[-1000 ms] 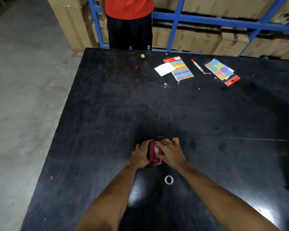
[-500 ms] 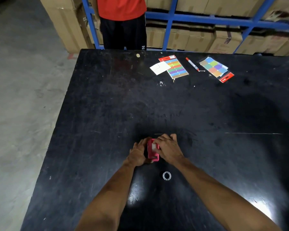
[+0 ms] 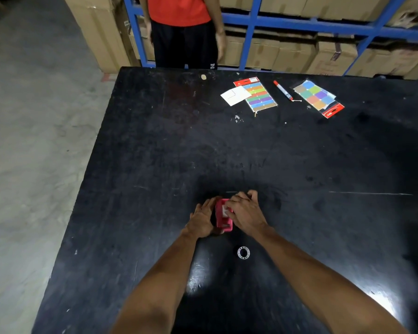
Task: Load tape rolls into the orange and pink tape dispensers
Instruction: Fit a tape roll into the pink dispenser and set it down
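Observation:
A pink tape dispenser [image 3: 223,219] stands on the black table [image 3: 155,165] between my two hands. My left hand [image 3: 201,221] cups its left side. From the right, my right hand [image 3: 245,213] lies over its top, fingers curled on it. Something white shows inside the dispenser under my right fingers; I cannot tell what it is. A small white ring [image 3: 243,252], like a tape core or roll, lies flat on the table just nearer to me, apart from both hands. No orange dispenser is in view.
At the far side lie a white card [image 3: 235,95], two packs of coloured labels [image 3: 260,96] [image 3: 317,97] and a red marker [image 3: 282,90]. A person in a red shirt [image 3: 181,32] stands beyond the far edge, before blue racks of cartons. The table's left edge drops to concrete floor.
Both hands stay on the pink dispenser with only slight finger shifts. The camera view has tilted a little; the white ring has not moved.

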{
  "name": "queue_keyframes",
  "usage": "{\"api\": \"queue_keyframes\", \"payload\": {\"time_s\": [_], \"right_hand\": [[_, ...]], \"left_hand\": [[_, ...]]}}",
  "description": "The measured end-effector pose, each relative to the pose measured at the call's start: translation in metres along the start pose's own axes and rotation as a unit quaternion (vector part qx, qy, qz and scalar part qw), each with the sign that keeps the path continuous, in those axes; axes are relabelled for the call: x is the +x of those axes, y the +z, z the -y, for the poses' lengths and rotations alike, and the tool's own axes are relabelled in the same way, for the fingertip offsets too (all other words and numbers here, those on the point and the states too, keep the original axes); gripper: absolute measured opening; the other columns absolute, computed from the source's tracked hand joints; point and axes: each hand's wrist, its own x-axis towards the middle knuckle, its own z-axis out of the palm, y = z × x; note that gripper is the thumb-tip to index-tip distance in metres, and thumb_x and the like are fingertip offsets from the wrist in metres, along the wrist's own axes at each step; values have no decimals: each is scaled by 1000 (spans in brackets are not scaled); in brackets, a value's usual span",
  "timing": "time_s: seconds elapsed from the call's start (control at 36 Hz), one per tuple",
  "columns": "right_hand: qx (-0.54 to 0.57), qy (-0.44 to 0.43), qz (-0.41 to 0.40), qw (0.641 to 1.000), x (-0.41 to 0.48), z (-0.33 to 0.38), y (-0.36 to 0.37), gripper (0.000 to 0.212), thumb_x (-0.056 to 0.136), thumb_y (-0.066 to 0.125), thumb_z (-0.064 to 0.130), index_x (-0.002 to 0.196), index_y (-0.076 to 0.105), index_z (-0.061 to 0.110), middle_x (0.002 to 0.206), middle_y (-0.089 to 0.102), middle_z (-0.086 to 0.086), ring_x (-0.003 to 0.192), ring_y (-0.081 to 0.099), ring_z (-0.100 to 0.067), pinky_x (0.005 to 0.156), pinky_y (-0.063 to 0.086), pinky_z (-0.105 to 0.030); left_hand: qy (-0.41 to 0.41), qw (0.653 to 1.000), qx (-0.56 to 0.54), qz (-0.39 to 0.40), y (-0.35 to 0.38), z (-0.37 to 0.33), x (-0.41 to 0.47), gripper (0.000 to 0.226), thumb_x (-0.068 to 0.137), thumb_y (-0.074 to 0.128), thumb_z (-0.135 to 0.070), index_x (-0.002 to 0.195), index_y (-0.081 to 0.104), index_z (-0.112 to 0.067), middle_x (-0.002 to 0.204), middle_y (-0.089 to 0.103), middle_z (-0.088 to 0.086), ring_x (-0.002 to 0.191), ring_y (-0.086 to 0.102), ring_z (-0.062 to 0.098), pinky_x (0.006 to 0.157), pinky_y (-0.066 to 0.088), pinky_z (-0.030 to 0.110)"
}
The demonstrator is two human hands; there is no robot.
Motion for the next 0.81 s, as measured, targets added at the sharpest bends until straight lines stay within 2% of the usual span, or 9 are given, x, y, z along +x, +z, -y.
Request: {"api": "queue_keyframes", "payload": {"time_s": [0.17,0.28,0.44,0.58,0.69,0.78,0.81], "right_hand": [[-9,1,-8,1000,3,4,7,22,93,51,35,89,71,27,97,70,8,107,55,-15,100,23,-44],[-7,-4,-23,1000,1,3,10,19,92,50,32,89,68,26,99,69,9,105,55,-16,100,28,-45],[12,-53,-42,998,-7,0,3,13,91,54,23,92,67,20,103,68,3,100,60,-22,88,44,-38],[40,-86,-47,994,-26,2,1,14,90,57,25,96,68,17,104,66,1,100,60,-24,91,47,-40],[32,-83,-21,996,-42,4,6,17,93,56,23,98,68,13,106,64,-4,100,59,-27,104,45,-44],[56,-85,-50,994,-49,10,10,15,86,70,17,99,73,11,97,70,-5,88,67,-26,87,57,-41],[63,-83,-50,993,-49,12,12,18,84,72,16,102,73,11,97,71,-5,86,69,-26,86,58,-42]], "left_hand": [[-6,1000,-5,-1,0,1,-1,120,61,89,-41,154,13,-36,157,28,-8,143,29,28,115,32,57],[-9,1000,-7,-2,0,1,-2,120,61,89,-40,154,13,-38,156,29,-9,141,30,29,112,35,58],[-6,1000,-31,-3,0,3,-2,121,59,90,-42,154,14,-41,158,27,-11,142,29,28,116,32,57],[10,999,-39,-10,1,5,-3,114,62,90,-39,151,20,-42,156,31,-13,140,34,29,116,31,56],[10,1000,-24,-2,1,3,-4,113,63,88,-39,152,18,-43,155,30,-11,138,34,31,114,32,59],[10,1000,-15,1,1,2,-4,115,63,89,-38,153,16,-42,156,29,-10,138,34,31,113,32,59],[11,1000,-16,1,1,2,-4,116,63,89,-38,153,16,-41,156,29,-9,139,33,31,114,31,59]]}}
